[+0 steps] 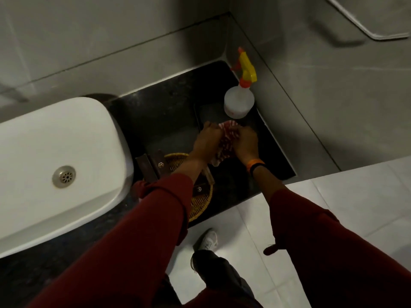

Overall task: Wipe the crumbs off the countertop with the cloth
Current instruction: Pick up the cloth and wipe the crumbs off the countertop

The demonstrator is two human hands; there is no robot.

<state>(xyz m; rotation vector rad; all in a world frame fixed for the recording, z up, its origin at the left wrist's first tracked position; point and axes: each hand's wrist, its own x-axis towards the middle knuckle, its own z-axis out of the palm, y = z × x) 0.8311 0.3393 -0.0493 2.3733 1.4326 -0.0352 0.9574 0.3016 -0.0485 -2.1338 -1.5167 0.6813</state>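
A red-and-white checked cloth (226, 141) is bunched between both my hands above the dark stone countertop (160, 112). My left hand (209, 141) grips its left side and my right hand (245, 142) grips its right side, the two almost touching. The cloth's lower end hangs down toward my wrists. Crumbs are too small to make out on the dark surface.
A clear spray bottle (239, 103) with a yellow and orange trigger stands just beyond my hands by the wall corner. A woven basket (198, 203) with dark brown packets sits under my left forearm. A white basin (55, 163) fills the left. The counter's front edge meets the tiled floor.
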